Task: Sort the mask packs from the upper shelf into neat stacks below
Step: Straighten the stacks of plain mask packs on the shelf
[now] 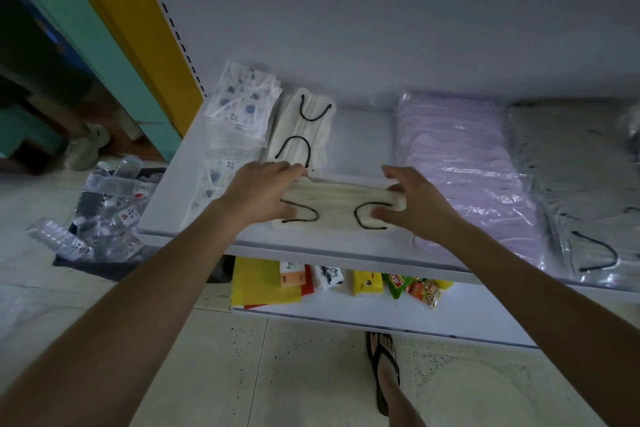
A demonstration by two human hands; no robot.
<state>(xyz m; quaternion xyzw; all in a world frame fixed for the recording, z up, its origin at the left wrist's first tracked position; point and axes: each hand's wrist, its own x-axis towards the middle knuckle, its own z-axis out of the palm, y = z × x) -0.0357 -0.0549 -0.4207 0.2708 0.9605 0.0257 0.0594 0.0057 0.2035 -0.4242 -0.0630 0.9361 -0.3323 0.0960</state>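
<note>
Head view is showing the cream mask pack [337, 199] at the front of the shelf [363, 135], its long axis running left to right, crossways to the second cream pack [301, 130] just behind it. The left hand [263, 196] is gripping its left end and the right hand [412, 204] is pinching its right end, equally close. Printed packs [239, 107] are sitting to its left, the purple stack [460, 166] to its right. A quarter turn looks like the coming job.

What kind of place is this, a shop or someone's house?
Likely a small shop: a white display shelf with a slotted upright, a cream mask pack and purple mask packs laid out by kind, and snack packets on the lower shelf.
</note>
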